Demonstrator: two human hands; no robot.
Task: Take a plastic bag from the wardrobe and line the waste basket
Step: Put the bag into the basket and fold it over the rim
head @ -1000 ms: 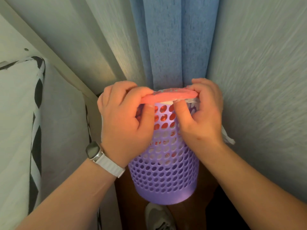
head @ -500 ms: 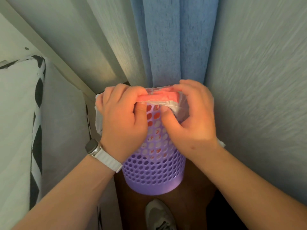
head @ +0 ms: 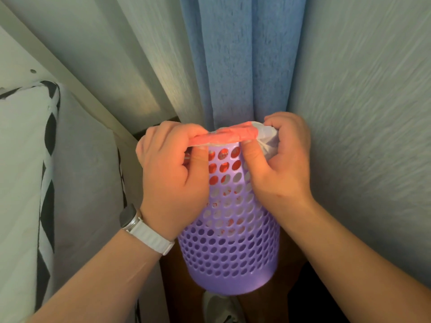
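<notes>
A purple perforated waste basket [head: 229, 257] is held up in the air in front of me, tilted with its base toward me. A red and white plastic bag [head: 225, 137] is folded over the basket's near rim, and more of it shows through the holes. My left hand [head: 172, 180] grips the bag's red edge and the rim on the left. My right hand [head: 279, 166] pinches bunched white bag plastic and the rim on the right. The basket's opening is hidden.
A blue curtain [head: 242, 66] hangs straight ahead between pale textured walls. A black-and-white patterned mattress or cushion [head: 25, 173] fills the left side. A shoe [head: 219, 308] and dark wooden floor show below the basket.
The basket has shifted slightly right and back up. My right hand has slid to the right along the rim, baring more of the red bag edge between both hands.
</notes>
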